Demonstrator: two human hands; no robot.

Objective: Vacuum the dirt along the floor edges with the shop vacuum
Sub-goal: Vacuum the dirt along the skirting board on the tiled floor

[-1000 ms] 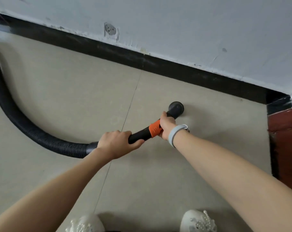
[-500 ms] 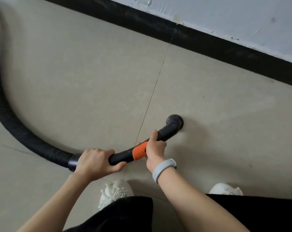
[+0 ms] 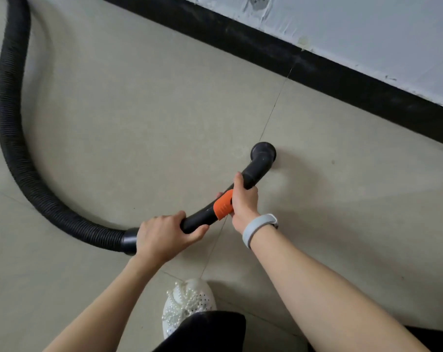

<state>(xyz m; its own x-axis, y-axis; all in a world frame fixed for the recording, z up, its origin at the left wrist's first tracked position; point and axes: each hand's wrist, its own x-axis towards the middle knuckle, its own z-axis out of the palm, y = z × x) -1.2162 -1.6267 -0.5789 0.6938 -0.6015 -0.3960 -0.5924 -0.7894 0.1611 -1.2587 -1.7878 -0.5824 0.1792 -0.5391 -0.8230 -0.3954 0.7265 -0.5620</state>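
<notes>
A person is working a shop vacuum's rigid black wand (image 3: 197, 219) across a pale tiled floor (image 3: 129, 128), both hands gripping it. The left hand (image 3: 164, 237) is wrapping its fingers around the wand's rear end, just ahead of the collar where the ribbed black hose (image 3: 20, 158) is joining on; the hose is sweeping away behind and to the left of that hand. The right hand (image 3: 243, 201), with a grey wristband (image 3: 258, 228) on its wrist, is clasping the wand further forward, partly over the orange collar (image 3: 223, 207). Just beyond the right hand's fingertips the wand is bending down into the round nozzle (image 3: 263, 152), which is sitting at or just above the tile; contact cannot be told. The nozzle is lying apart from the black baseboard (image 3: 317, 72), which is running beyond and to the right of both hands. A white beaded shoe (image 3: 187, 303) is standing beneath the forearms. The step in hand appears to be a sweep of open tile short of the edge. The next move probably calls for pushing the nozzle forward to the baseboard and tracking along its foot, letting the hose trail freely.
</notes>
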